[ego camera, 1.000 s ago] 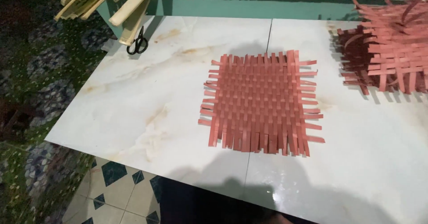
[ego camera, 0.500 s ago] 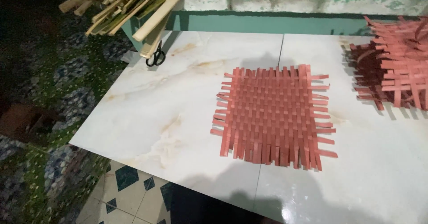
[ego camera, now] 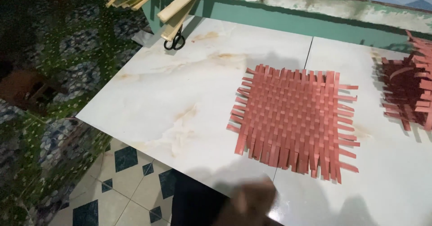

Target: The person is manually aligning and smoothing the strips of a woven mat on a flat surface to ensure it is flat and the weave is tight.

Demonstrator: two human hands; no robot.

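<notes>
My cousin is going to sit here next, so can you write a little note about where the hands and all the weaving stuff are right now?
Hands: one blurred hand shows at the bottom edge, over the near table edge, holding nothing visible; which hand it is cannot be told. No other hand is in view.
Things: the red woven mat lies flat on the white marble table, loose strip ends sticking out on all sides. A stack of similar red woven pieces sits at the right edge. Black scissors lie at the far left corner, under wooden slats.
Done: the mat's middle is woven.
Left: its edges are unfinished.
</notes>
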